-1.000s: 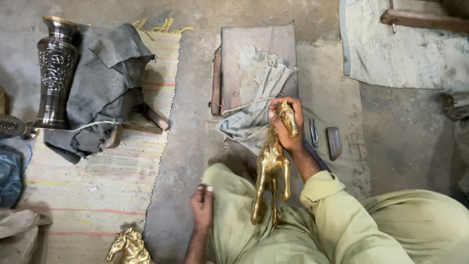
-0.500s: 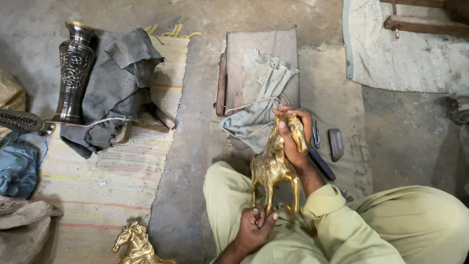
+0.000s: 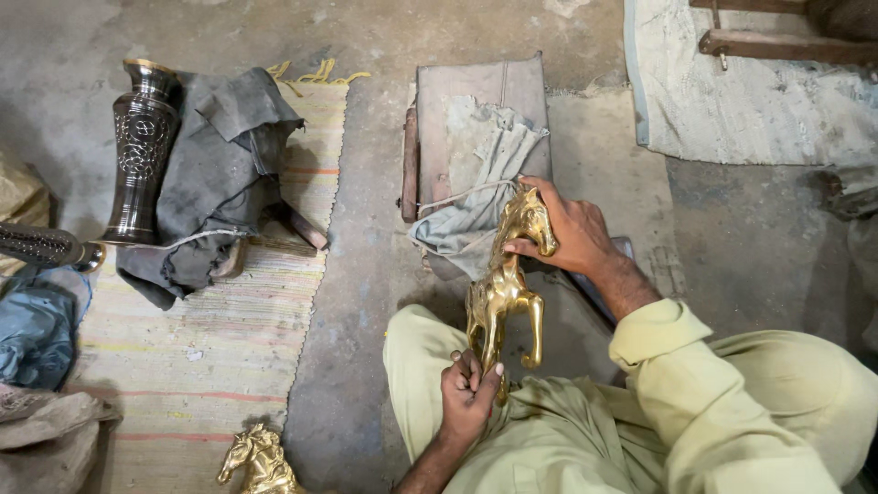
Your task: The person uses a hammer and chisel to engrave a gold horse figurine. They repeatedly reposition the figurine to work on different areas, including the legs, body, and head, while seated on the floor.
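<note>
A: I am logging the brass horse (image 3: 506,284). It is being held upright over the lap, head toward the grey cloth (image 3: 476,197) on the low block (image 3: 485,91). Where are the hands sitting?

B: I am seeing the right hand (image 3: 572,229) wrapping the head and neck, fingers curled closed around them. The left hand (image 3: 468,398) is clenching low down at the legs, fingers shut on the lower part of the horse; exactly what it grips there is hidden behind the fist.

A: Handling estimate?

B: I am judging it heavy for its size: solid-looking cast metal, fully stiff, no give. The polished surface is looking slick, so a bare pinch on a flank would likely be slipping. The legs are looking like the thinnest parts, so I am treating them as the weak points.

A: Best hold, then?

B: I am favouring the neck plus the body or base, two-handed, much as it is being gripped now.

A: Surroundings?

B: A second horse (image 3: 259,460) is lying on the striped mat (image 3: 210,338), well apart. A dark vase (image 3: 137,151) is standing beside a dark cloth (image 3: 219,174).
</note>
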